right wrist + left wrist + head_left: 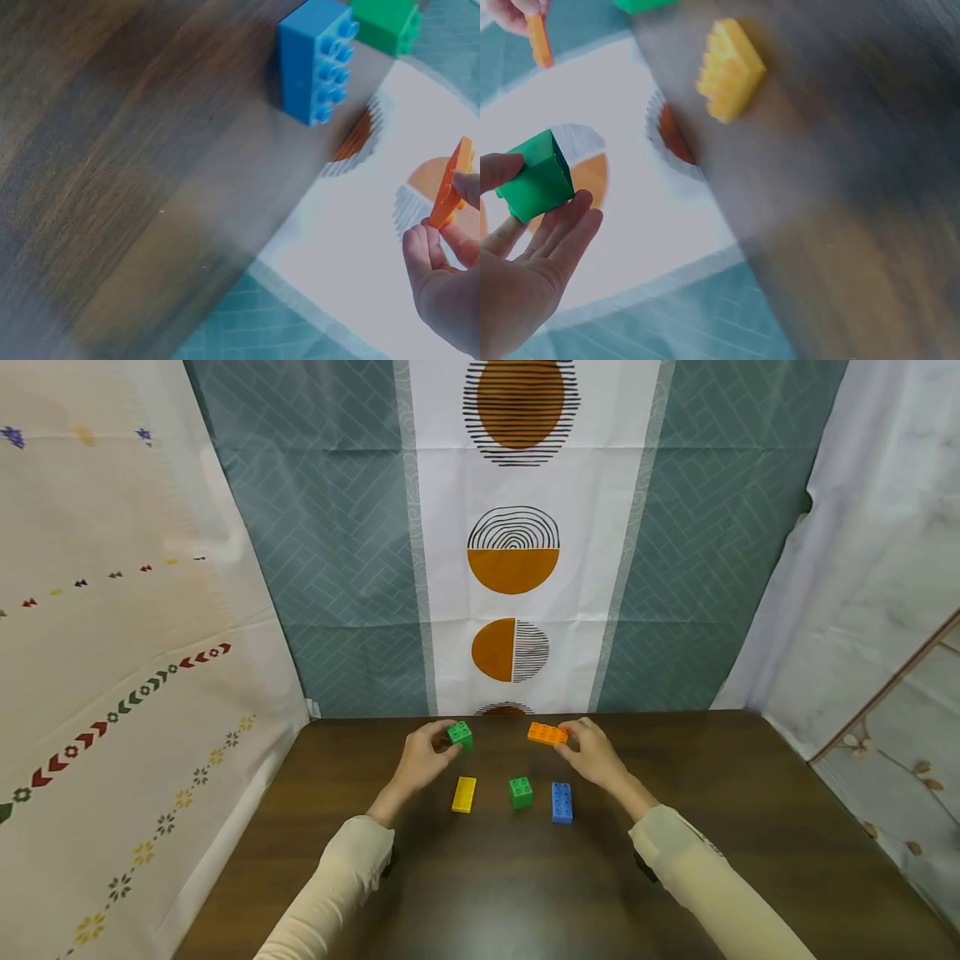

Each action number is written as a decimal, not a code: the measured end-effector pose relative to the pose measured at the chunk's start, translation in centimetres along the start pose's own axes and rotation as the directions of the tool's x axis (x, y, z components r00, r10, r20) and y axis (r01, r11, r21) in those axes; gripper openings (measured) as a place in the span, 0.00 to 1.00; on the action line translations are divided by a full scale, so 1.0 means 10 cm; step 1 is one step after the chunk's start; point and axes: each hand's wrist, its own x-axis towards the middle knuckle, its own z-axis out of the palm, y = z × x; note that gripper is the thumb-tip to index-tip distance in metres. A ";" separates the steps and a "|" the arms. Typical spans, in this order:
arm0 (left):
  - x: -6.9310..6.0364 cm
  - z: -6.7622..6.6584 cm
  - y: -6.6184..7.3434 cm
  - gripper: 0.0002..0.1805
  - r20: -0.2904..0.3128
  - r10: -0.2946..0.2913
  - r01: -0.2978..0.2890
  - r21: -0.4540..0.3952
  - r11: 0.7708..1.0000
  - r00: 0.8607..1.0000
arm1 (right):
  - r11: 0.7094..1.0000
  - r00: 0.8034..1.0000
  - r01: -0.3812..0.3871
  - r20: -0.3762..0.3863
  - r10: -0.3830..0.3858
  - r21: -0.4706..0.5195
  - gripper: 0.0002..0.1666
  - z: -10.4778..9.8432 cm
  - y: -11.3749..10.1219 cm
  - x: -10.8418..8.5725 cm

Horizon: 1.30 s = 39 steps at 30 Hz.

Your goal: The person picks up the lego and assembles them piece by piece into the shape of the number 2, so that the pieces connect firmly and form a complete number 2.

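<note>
My left hand pinches a green toy brick between thumb and fingers, above the far part of the table. In the left wrist view the same green brick shows its smooth sides, its studs turned away. My right hand pinches a thin orange toy brick by its right end. The right wrist view shows this orange brick edge-on. Below the hands, a flat yellow brick, a second green brick and a long blue brick lie apart in a row.
The dark wooden table ends at a hanging teal and white cloth with brown circles. Patterned white cloths hang at the left and right sides.
</note>
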 end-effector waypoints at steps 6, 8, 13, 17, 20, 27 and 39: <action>-0.08 0.05 0.26 0.21 0.098 0.117 -0.112 -0.056 0.992 0.988 | 0.998 0.999 0.043 0.005 -0.043 0.039 0.22 -0.04 -0.11 -0.22; -0.12 0.06 0.35 0.22 0.116 0.154 -0.146 -0.074 0.986 0.981 | 0.998 0.998 0.051 0.019 -0.052 0.048 0.21 -0.04 -0.15 -0.30; -0.18 0.08 0.52 0.23 0.141 0.214 -0.208 -0.057 0.976 0.967 | 0.994 0.996 0.060 0.062 -0.067 0.095 0.21 -0.02 -0.25 -0.46; -0.23 0.12 0.61 0.23 0.211 0.225 -0.221 -0.042 0.974 0.951 | 0.991 0.991 0.057 0.109 -0.071 0.124 0.20 0.02 -0.32 -0.57; -0.26 0.14 0.66 0.21 0.270 0.210 -0.201 -0.060 0.978 0.940 | 0.988 0.984 0.073 0.154 -0.093 0.133 0.20 0.06 -0.36 -0.64; -0.34 0.18 0.67 0.19 0.332 0.194 -0.169 -0.101 0.980 0.923 | 0.981 0.970 0.112 0.196 -0.143 0.159 0.19 0.12 -0.40 -0.76; -0.63 0.34 0.40 0.18 0.444 0.148 -0.122 -0.088 0.989 0.884 | 0.981 0.946 0.098 0.292 -0.145 0.170 0.17 0.26 -0.39 -0.95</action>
